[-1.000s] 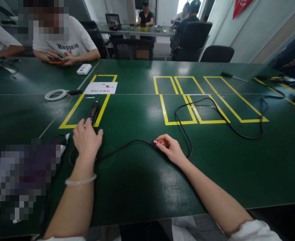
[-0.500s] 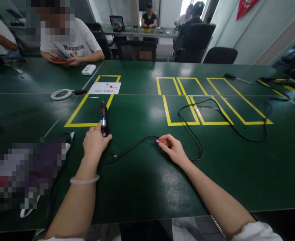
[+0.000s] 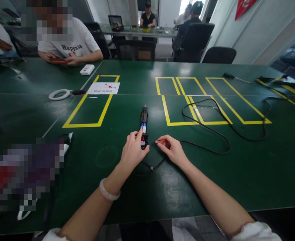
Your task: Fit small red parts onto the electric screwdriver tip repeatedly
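Note:
On the green table [image 3: 107, 187] lies an electric screwdriver [image 3: 143, 117], its inner parts showing and its tip pointing away from me. My left hand [image 3: 132, 149] is closed around its near end, thumb on the right side. Just to the right, my right hand [image 3: 172, 149] pinches a small red and orange part [image 3: 156, 142] between thumb and fingertips; its exact kind is too small to tell. A black cable [image 3: 205, 148] runs near both hands and loops away to the right. A small ring-like piece [image 3: 152, 168] shows on the cable below my hands.
Yellow tape rectangles [image 3: 81, 126] mark the table, with a white paper card [image 3: 103, 88] at left. A coiled white cable [image 3: 59, 94] and a white box [image 3: 87, 69] lie farther left. A manual screwdriver [image 3: 229, 76] rests at far right. A person [image 3: 72, 43] sits opposite.
My left hand has brought the electric screwdriver rightward, from beside the left tape rectangle to close by my right hand. The cable's loop has shifted right. My right hand stays nearly still.

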A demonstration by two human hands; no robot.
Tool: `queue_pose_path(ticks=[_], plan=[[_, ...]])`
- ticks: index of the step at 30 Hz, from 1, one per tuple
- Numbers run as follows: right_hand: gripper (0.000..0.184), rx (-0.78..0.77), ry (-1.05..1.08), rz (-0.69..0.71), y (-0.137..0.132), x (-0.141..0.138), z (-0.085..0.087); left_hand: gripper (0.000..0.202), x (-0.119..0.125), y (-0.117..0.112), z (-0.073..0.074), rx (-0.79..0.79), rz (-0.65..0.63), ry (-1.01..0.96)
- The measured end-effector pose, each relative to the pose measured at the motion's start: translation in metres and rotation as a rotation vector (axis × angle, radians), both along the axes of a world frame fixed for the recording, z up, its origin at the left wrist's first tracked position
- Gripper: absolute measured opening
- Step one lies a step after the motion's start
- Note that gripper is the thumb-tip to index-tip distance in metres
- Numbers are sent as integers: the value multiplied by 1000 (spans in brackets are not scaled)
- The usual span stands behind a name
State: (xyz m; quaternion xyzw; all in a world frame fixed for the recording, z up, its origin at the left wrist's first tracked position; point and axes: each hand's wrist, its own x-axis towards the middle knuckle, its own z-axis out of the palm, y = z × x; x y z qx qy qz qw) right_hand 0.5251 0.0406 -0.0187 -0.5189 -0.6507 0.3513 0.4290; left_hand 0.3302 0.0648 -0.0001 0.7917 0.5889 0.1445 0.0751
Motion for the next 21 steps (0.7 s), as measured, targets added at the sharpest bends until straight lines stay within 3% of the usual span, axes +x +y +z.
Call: queue_pose_path(ticks=[6, 13, 21], plan=[[11, -29, -87, -4, 4, 1, -6, 72, 13, -12, -4, 23, -79, -53], [9, 20, -285, -27, 5, -11, -13, 71, 14, -13, -6, 18, -84, -64], [34, 86, -352, 7, -8, -13, -12, 65, 17, -6, 4, 25, -45, 61]])
